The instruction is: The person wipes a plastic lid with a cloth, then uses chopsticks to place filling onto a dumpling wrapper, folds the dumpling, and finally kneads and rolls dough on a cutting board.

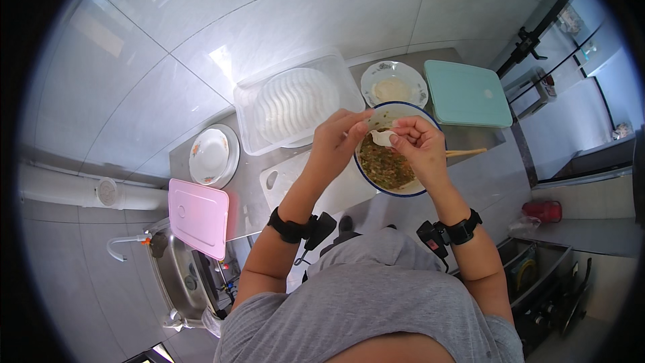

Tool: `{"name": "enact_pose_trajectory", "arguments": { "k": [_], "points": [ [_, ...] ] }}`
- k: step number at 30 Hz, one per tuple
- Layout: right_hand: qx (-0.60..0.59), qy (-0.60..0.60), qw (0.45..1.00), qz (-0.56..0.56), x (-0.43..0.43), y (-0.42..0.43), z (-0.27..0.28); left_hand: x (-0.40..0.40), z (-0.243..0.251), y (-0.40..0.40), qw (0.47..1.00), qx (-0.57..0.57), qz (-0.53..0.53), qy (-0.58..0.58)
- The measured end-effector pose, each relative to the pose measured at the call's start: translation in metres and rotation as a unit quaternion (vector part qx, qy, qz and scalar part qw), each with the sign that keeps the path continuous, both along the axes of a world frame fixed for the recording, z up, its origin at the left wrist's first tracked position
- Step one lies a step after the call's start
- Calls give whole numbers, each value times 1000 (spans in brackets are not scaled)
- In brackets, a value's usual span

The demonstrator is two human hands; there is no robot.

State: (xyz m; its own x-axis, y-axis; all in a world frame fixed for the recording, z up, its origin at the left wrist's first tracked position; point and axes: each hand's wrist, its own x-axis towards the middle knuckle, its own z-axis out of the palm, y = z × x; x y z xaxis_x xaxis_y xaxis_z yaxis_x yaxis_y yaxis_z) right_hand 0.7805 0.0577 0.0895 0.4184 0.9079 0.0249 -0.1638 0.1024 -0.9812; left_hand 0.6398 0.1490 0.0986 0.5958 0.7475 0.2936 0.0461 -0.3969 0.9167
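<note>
Over a blue-rimmed bowl of chopped filling, my right hand pinches a small folded piece of white dough between thumb and fingers. My left hand is at the bowl's left side, its fingertips near the dough, thumb and fingers apart and nothing seen between them. Behind the bowl, a patterned plate bears pale round dough wrappers. To the left, a clear plastic container holds rows of white folded dumplings. A white cutting board lies partly under my left forearm.
A mint-green lidded container stands at the right; wooden chopsticks stick out past the bowl. Stacked plates sit at the left, beside a pink plastic lid overhanging the table edge. A steel sink is at lower left.
</note>
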Motion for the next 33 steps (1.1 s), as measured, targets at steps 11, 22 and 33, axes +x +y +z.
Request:
{"name": "enact_pose_trajectory", "arguments": {
  "k": [11,22,33],
  "points": [
    [-46,-75,996,15,-3,33,-16,6,-9,47,989,-9,-112,101],
    [-116,-141,980,-79,23,1,-23,50,-92,229,967,-207,113,100],
    [-106,-111,980,-126,47,-37,-33,91,-114,252,948,-235,171,127]
  ]
}}
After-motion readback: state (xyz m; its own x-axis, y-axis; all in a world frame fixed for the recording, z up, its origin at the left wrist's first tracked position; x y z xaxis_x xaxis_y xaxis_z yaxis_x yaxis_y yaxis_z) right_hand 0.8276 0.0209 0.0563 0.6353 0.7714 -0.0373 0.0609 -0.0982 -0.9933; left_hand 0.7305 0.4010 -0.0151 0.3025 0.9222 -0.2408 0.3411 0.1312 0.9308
